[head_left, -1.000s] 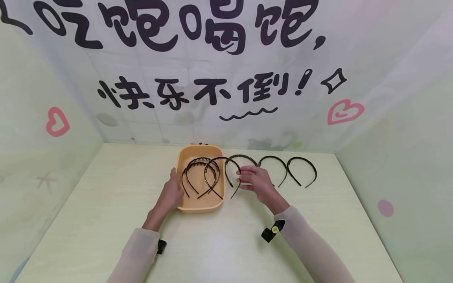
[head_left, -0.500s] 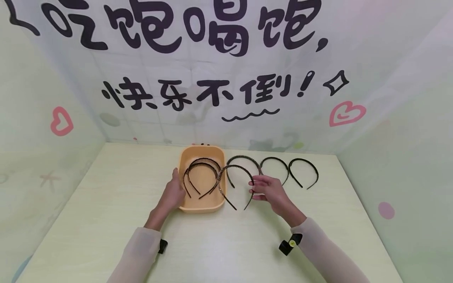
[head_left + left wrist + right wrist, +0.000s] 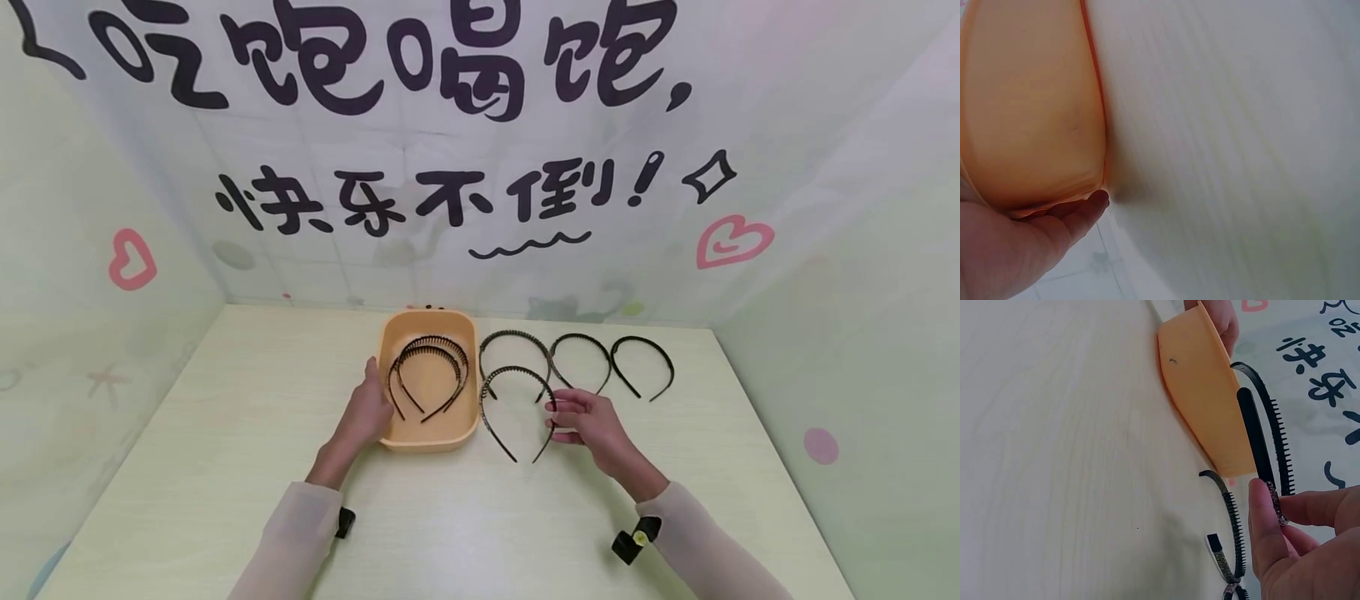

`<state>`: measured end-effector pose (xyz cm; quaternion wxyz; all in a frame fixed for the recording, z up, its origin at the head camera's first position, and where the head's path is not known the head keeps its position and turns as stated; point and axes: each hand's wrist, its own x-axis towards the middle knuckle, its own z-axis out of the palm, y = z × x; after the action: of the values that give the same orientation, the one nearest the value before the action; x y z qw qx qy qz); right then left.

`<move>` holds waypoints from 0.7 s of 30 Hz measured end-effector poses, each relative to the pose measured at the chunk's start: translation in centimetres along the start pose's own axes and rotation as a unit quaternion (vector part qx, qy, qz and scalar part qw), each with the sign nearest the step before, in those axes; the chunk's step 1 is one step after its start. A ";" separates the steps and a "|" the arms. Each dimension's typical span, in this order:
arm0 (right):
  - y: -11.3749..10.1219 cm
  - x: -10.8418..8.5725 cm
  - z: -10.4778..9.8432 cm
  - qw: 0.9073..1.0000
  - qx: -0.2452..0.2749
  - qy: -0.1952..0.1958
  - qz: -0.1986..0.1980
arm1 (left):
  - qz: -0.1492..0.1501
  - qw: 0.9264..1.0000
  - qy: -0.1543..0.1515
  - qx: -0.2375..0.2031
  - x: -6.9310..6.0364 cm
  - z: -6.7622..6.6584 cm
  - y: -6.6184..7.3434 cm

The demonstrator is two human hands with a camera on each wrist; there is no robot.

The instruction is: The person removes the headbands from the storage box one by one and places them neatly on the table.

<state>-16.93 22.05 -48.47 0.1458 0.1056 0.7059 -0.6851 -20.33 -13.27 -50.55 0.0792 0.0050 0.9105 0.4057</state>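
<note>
My right hand (image 3: 596,425) pinches one leg of a black toothed headband (image 3: 516,369), arch up, in the head view. In the right wrist view thumb and fingertips close on the patterned part of this headband (image 3: 1255,434), which hangs above the table. At its left stands an orange plastic bin (image 3: 429,445). My left hand (image 3: 367,410) grips the bin's left side, with the thumb near the rim; in the left wrist view the curled fingers (image 3: 1079,222) lie against the bin's outer wall. Two dark headbands (image 3: 433,339) lie overlapping inside the bin.
Three more dark headbands lie in a row right of the bin: a left one (image 3: 514,333), a middle one (image 3: 582,337) and a right one (image 3: 642,339). Behind the pale table (image 3: 450,533) rises a printed wall (image 3: 420,267); side walls flank it.
My right hand has carried the headband from over the bin rightward and toward me, out past the bin's right rim. The left hand stays on the bin.
</note>
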 end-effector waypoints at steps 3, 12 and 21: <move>0.3 -0.1 -0.2 1.000 0.002 0.003 0.005 | 0.000 1.000 0.002 0.001 0.0 0.0 0.0; 1.6 -0.6 -0.8 0.999 0.010 0.023 0.025 | 0.003 1.000 0.003 -0.006 -0.1 0.0 0.2; 3.1 -0.9 -0.6 0.999 0.017 0.017 0.026 | -0.002 1.000 0.002 -0.007 -0.1 0.0 0.2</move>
<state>-15.03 22.78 -51.06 0.1499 0.1374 0.6934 -0.6913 -20.21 -13.14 -50.39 0.0784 0.0020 0.9078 0.4120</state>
